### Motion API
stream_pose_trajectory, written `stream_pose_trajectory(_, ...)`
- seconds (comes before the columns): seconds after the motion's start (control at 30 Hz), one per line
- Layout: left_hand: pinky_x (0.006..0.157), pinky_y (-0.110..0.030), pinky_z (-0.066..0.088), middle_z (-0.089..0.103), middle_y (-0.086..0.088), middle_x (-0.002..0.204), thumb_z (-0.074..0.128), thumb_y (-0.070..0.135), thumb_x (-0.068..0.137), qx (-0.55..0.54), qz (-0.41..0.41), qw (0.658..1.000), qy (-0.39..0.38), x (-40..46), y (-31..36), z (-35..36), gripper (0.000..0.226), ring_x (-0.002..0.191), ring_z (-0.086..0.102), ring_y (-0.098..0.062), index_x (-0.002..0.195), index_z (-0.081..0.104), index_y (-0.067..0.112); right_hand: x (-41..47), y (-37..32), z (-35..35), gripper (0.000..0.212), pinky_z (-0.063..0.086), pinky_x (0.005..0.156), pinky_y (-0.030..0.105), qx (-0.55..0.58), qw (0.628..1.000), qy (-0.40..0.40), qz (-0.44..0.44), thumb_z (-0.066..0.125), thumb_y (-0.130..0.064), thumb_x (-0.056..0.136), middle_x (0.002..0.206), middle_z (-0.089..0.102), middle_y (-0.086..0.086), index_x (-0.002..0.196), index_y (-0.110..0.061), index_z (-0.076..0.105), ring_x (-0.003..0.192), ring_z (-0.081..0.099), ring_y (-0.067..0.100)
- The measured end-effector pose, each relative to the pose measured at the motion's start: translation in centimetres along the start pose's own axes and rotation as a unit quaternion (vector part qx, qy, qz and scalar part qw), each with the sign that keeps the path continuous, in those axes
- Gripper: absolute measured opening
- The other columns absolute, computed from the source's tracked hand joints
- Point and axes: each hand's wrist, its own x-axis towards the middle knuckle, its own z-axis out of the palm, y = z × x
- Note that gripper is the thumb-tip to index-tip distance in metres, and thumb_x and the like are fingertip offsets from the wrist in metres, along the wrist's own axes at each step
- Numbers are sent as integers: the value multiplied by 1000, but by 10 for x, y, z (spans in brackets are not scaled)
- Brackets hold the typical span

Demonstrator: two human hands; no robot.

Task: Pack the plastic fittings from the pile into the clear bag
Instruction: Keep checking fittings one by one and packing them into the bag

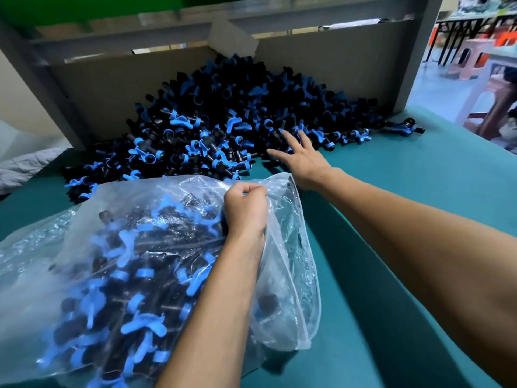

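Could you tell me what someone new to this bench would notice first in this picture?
First, the big pile of black and blue plastic fittings heaped against the grey back panel on the green table. Next, the clear bag at lower left, already well filled. The left hand grips its mouth, while the right hand reaches open-fingered to the pile's edge.
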Motion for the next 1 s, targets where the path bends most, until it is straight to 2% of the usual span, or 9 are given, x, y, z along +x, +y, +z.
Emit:
stream_pose_trajectory(0.17,57,-25,39,56,1,67,60,4,93,-13,-8,1000,0,-1,-2,-2,10,60,46,-14,88,67,10,-13,-3,-1,40,51,89,49,8,992,100,73,63,-22,89,138,29,16,127,-16,53,121,34,42)
stream_pose_trajectory(0.37,64,-30,38,56,-1,68,59,8,94,-3,11,999,-31,-3,-5,-1,9,59,44,-18,95,64,15,-57,27,5,38,46,84,36,192,952,201,129,67,-13,85,119,50,13,121,-16,57,102,54,36)
stream_pose_trajectory(0.5,58,-28,36,55,2,67,60,16,96,19,49,996,-75,-5,-5,1,5,54,42,-15,98,62,20,-94,33,8,27,43,75,30,397,849,297,185,62,-10,92,87,64,0,116,-17,53,87,61,27)
stream_pose_trajectory(0.57,61,-29,36,56,1,69,57,15,96,36,70,993,-85,-5,-5,1,13,57,44,-17,98,62,26,-107,25,5,33,51,66,32,578,757,256,166,64,-12,95,93,72,9,118,-18,41,73,63,24)
stream_pose_trajectory(0.63,56,-28,34,56,0,70,50,7,95,67,89,990,-86,-5,-7,1,30,54,43,-14,99,61,35,-118,15,3,28,36,50,24,743,629,188,128,60,-14,98,98,75,15,119,-13,41,56,48,16)
stream_pose_trajectory(0.7,45,-22,28,55,3,66,43,1,93,95,94,988,-81,-6,-8,0,44,42,35,-8,98,64,39,-124,7,4,24,23,48,22,813,562,111,103,52,-24,100,90,73,10,117,-8,54,54,39,11)
stream_pose_trajectory(0.8,44,-23,21,53,6,53,41,-1,95,83,74,990,-90,-8,-9,-1,47,38,27,-9,88,76,29,-129,2,8,32,20,42,21,842,534,32,63,52,-38,97,72,50,4,104,-14,71,54,30,10)
stream_pose_trajectory(0.87,45,-23,21,52,11,48,42,1,98,75,63,989,-110,-9,-8,0,44,39,29,-8,89,78,23,-131,2,10,35,15,42,21,831,556,8,27,59,-41,93,65,36,3,102,-11,72,51,19,11)
stream_pose_trajectory(1.0,51,-22,38,55,17,48,52,9,103,41,38,988,-145,-9,-6,3,26,45,45,-1,106,77,14,-131,4,12,20,15,43,15,797,604,2,4,61,-36,97,61,41,-2,87,-19,63,46,20,10)
